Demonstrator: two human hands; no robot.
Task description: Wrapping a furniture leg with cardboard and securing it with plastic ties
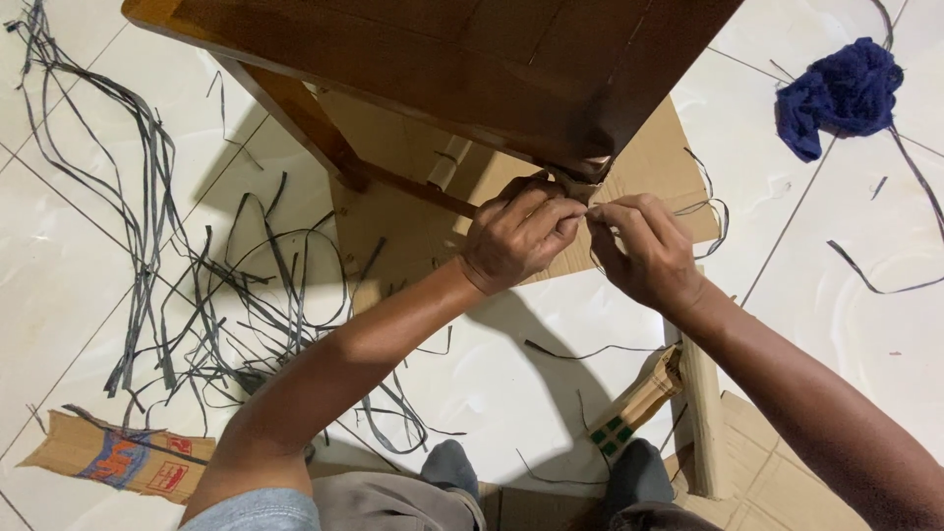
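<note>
A dark wooden table point(462, 59) stands over a sheet of cardboard point(649, 167) on the white tiled floor. My left hand point(516, 236) and my right hand point(644, 251) meet just below the table's near corner. Both pinch a thin dark strip point(710, 206) that loops off to the right. The corner itself is wrapped in a bit of light material, partly hidden by my fingers.
Many loose black strips point(147, 226) lie scattered over the floor at left. A blue rag point(841, 93) sits at the upper right. Cardboard pieces point(123, 457) and a rolled cardboard piece point(703, 413) lie near my knees point(452, 467).
</note>
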